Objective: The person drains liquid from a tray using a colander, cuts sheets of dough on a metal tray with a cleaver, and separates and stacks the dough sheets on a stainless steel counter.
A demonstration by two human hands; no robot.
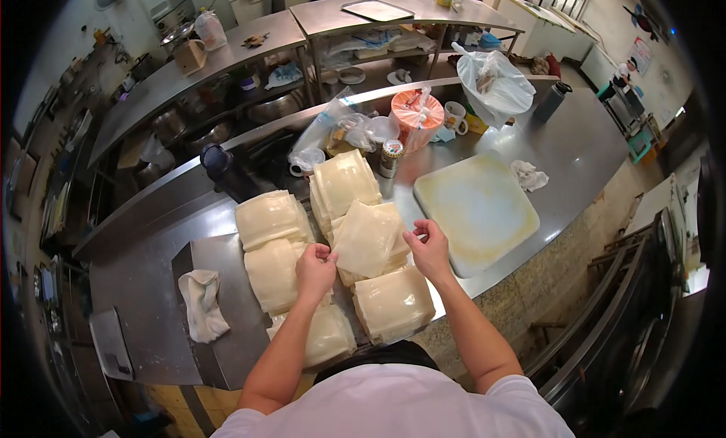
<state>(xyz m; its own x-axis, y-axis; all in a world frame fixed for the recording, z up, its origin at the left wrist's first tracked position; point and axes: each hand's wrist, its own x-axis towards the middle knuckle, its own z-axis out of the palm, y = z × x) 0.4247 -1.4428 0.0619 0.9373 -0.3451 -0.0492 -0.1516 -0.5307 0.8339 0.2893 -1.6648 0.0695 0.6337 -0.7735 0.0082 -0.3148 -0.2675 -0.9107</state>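
Observation:
Several stacks of pale, square dough wrappers lie on the steel table in two rows. On the middle stack of the right row, a top wrapper (367,240) lies turned at an angle to those beneath. My left hand (314,268) is closed in a pinch at its left corner. At the opposite corner is my right hand (428,249), its fingers curled and thumb near the forefinger; their exact contact is hard to make out. Beside my left forearm is the left row's middle stack (277,275). Nearest my body on the right sits another wrapper stack (393,303).
A white cutting board (478,211) lies right of the stacks. Behind them stand a small can (390,158), an orange tub (417,120), a mug (456,117) and a dark bottle (227,172). A white cloth (203,305) rests left, on a metal tray (231,260).

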